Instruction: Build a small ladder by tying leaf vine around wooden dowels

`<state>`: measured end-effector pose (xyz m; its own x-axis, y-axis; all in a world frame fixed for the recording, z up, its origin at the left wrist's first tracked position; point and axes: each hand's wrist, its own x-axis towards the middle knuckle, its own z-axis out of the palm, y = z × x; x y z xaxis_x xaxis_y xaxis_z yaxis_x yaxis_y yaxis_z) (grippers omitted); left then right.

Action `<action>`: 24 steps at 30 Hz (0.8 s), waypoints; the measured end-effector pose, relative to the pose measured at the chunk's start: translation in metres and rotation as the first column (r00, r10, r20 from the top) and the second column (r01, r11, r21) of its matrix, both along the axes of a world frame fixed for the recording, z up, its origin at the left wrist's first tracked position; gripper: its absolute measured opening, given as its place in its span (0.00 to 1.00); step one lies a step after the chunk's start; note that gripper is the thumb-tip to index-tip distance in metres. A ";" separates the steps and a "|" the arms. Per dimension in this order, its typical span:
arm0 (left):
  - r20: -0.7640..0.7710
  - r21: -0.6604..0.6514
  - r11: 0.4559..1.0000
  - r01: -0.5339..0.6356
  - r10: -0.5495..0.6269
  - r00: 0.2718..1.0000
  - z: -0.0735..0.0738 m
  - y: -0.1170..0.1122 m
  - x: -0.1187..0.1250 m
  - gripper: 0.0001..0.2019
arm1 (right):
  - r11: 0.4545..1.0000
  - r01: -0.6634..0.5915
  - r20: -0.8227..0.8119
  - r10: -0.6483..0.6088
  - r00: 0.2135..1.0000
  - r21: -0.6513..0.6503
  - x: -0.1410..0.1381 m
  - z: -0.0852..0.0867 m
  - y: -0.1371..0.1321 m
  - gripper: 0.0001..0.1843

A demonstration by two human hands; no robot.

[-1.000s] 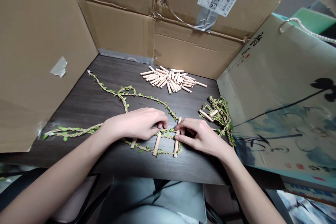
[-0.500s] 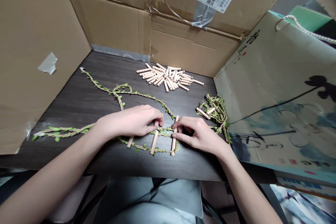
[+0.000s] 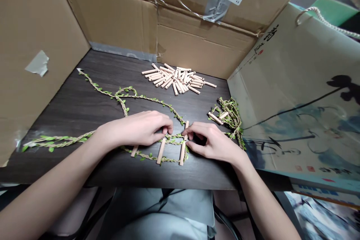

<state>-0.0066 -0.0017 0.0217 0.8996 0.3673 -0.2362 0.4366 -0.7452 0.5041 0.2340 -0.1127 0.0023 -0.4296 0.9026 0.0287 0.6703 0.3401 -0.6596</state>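
Observation:
Wooden dowels with drilled ends are joined by leafy green cord [image 3: 171, 160] into a ladder shape on the dark table. My left hand [image 3: 140, 127] rests over it, fingers curled together on the cord near the top of the middle dowel [image 3: 161, 152]; its fingertips are partly hidden. My right hand [image 3: 209, 139] has thumb and forefinger closed around the right-hand dowel [image 3: 182, 153], where the cord crosses it. Another dowel [image 3: 134, 151] shows below my left hand. A long strand of leafy cord [image 3: 152, 100] runs behind both hands.
A pile of loose dowels [image 3: 176, 78] lies at the back. Bundled leafy cord [image 3: 232, 114] with two dowels sits to the right. Cardboard walls [image 3: 120, 22] stand behind and left, a paper bag [image 3: 295, 101] on the right. Doubled cord [image 3: 56, 141] lies at the left.
The camera view has shifted slightly, so everything sits a little further left and up. Both hands keep nearly the same hold on the cord and dowel.

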 end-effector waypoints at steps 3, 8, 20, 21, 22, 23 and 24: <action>-0.009 -0.002 1.000 0.001 -0.001 1.000 0.000 0.000 0.000 0.07 | 1.000 -0.005 0.018 0.005 1.000 0.005 0.000 0.001 0.000 0.11; -0.011 -0.001 1.000 -0.006 0.006 1.000 0.001 0.001 0.001 0.07 | 1.000 -0.002 0.022 0.002 1.000 0.003 0.001 -0.001 0.000 0.11; -0.016 -0.002 1.000 0.014 -0.014 1.000 0.000 0.000 -0.002 0.07 | 1.000 0.002 0.004 -0.002 1.000 -0.020 -0.001 0.001 -0.001 0.10; -0.016 -0.003 1.000 0.014 -0.014 1.000 0.001 0.000 -0.002 0.07 | 1.000 0.001 0.001 -0.001 1.000 -0.021 -0.001 0.001 -0.001 0.10; -0.016 -0.002 1.000 0.013 -0.013 1.000 0.001 0.000 -0.001 0.07 | 1.000 0.000 -0.002 0.000 1.000 -0.020 0.000 0.000 -0.001 0.10; -0.018 -0.003 1.000 0.013 -0.013 1.000 0.002 -0.001 -0.001 0.07 | 1.000 -0.002 -0.006 0.002 1.000 -0.019 0.000 0.000 -0.002 0.10; -0.020 -0.003 1.000 0.013 -0.013 1.000 0.003 -0.001 -0.001 0.07 | 1.000 -0.005 -0.008 0.005 1.000 -0.017 0.000 -0.001 -0.002 0.10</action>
